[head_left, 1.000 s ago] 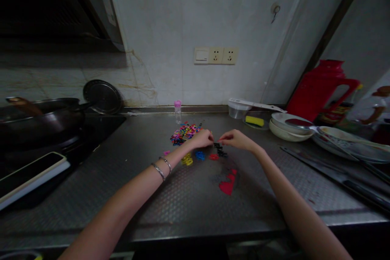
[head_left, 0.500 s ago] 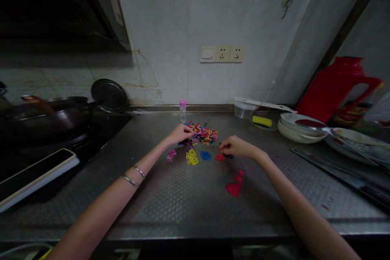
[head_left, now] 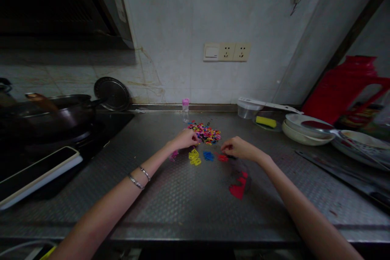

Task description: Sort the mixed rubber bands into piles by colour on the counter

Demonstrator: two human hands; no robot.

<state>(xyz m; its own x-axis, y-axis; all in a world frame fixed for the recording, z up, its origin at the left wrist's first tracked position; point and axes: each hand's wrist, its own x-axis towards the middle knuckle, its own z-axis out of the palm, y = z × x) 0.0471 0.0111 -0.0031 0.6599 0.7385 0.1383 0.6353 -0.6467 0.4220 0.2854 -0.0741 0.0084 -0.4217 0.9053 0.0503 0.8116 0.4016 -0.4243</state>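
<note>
A mixed heap of small coloured rubber bands (head_left: 207, 133) lies on the metal counter (head_left: 170, 207). At the heap's near left edge, my left hand (head_left: 185, 139) has its fingers pinched together; what is between them is too small to make out. Sorted little piles lie in front: pink bands (head_left: 173, 155), yellow bands (head_left: 194, 157), blue bands (head_left: 209, 155) and red bands (head_left: 222, 157). My right hand (head_left: 236, 147) hovers by the red pile with fingers curled in, their tips partly hidden. Dark bands (head_left: 232, 157) show beneath it. A clear bag with red hearts (head_left: 239, 187) lies nearer me.
A small pink-capped bottle (head_left: 185, 109) stands behind the heap. To the right are a clear plastic scoop (head_left: 248, 109), a yellow sponge (head_left: 266, 122), stacked bowls (head_left: 307, 134) and a red thermos (head_left: 341, 89). A pan (head_left: 57, 113) sits on the stove at left.
My left hand has moved slightly right and nearer me along the heap's edge, now partly over the pink pile. The right hand stays near the red bands. The whole view has shifted slightly.
</note>
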